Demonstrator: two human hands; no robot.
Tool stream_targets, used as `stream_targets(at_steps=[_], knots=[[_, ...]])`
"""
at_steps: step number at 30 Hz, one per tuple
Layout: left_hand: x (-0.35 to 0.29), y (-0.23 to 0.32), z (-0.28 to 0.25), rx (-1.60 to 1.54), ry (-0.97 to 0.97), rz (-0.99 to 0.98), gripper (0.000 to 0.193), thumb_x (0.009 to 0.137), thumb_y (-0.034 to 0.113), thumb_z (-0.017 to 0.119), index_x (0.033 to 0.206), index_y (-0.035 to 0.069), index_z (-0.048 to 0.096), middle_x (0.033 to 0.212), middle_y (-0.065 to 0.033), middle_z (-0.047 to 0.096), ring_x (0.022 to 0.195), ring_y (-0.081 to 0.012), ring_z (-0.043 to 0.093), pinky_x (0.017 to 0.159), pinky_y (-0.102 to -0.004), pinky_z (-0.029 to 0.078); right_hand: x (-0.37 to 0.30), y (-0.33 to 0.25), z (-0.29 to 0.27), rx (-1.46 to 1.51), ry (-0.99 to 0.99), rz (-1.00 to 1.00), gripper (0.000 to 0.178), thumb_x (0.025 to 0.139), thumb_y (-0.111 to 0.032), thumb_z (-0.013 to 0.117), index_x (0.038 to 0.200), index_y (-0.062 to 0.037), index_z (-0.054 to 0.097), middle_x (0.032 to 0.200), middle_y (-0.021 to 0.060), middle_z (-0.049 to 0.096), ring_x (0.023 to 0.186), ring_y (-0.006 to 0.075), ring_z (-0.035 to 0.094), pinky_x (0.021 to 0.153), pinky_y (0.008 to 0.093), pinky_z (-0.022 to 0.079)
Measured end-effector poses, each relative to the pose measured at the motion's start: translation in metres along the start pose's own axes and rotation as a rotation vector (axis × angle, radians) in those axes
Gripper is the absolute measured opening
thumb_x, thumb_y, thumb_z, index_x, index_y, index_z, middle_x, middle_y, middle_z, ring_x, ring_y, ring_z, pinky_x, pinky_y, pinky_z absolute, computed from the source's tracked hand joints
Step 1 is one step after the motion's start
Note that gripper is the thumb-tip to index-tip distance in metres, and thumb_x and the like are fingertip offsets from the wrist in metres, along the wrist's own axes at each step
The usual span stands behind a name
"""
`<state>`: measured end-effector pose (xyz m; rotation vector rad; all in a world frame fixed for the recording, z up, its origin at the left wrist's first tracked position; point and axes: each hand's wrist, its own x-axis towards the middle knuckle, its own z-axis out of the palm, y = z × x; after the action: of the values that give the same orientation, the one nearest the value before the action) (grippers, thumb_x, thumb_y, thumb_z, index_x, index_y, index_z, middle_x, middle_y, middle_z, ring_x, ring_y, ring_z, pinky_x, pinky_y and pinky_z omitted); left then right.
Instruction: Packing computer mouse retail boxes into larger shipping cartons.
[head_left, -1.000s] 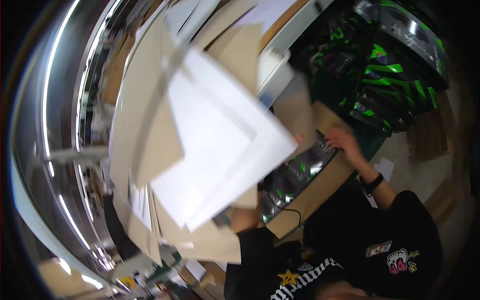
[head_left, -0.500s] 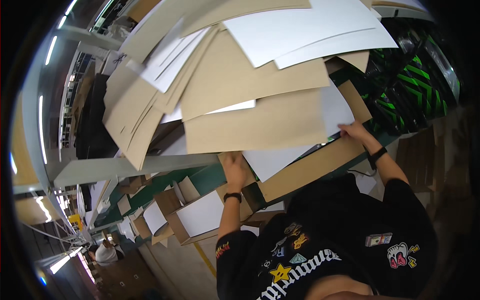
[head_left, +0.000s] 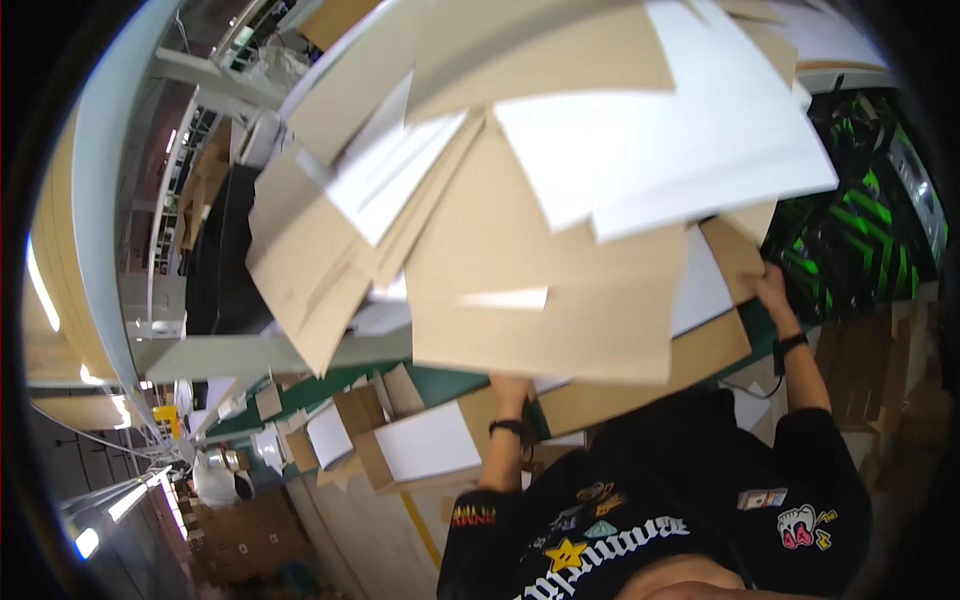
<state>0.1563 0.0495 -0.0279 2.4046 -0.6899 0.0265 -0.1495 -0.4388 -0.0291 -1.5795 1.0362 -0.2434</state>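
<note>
An open cardboard box [head_left: 705, 350] lies in front of me, its long near flap folded outward. A white sheet [head_left: 703, 290] lies in it on the right. My right hand [head_left: 771, 292] is at the box's right end, fingers closed on the brown side flap [head_left: 733, 258]. My left hand [head_left: 512, 393] is at the box's left end. Its fingers go out of sight beneath a brown cardboard sheet [head_left: 545, 345], which overhangs much of the box. What the left hand touches there is hidden.
Overlapping brown and white sheets [head_left: 700, 160] fan out above the box on a grey-framed shelf [head_left: 230, 355]. Open cartons [head_left: 425, 440] line the green bench to the left. Black packages with green stripes [head_left: 860, 230] are stacked at right. A person [head_left: 217, 482] is far left.
My right hand has moved from the white sheet's edge to the right side flap. The white sheet sits lower in the box. The whole view has shifted, with some blur.
</note>
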Motion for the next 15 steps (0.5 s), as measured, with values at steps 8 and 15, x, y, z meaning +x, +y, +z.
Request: stream_targets(at_steps=[8, 15], knots=[[0.085, 0.008, -0.070, -0.012, -0.173, 0.061, 0.038, 0.091, 0.024, 0.057, 0.116, -0.005, 0.058, 0.113, -0.0121, 0.063, 0.101, -0.0231, 0.059, 0.090, -0.0366, 0.047, 0.093, -0.024, 0.079, -0.777, 0.384, -0.698, 0.013, 0.063, -0.015, 0.065, 0.069, -0.0041, 0.068, 0.073, 0.0205, 0.065, 0.071, 0.0378, 0.065, 0.066, 0.0483, 0.053], [0.197, 0.071, -0.026, -0.292, -0.169, 0.235, 0.032, 0.095, 0.017, 0.052, 0.114, -0.008, 0.057, 0.109, -0.0162, 0.061, 0.099, -0.0264, 0.059, 0.091, -0.0395, 0.046, 0.015, -0.162, 0.164, -0.426, 0.337, -0.665, 0.026, 0.083, -0.025, 0.063, 0.096, -0.0026, 0.063, 0.090, 0.0134, 0.063, 0.083, 0.0325, 0.063, 0.069, 0.0416, 0.052]])
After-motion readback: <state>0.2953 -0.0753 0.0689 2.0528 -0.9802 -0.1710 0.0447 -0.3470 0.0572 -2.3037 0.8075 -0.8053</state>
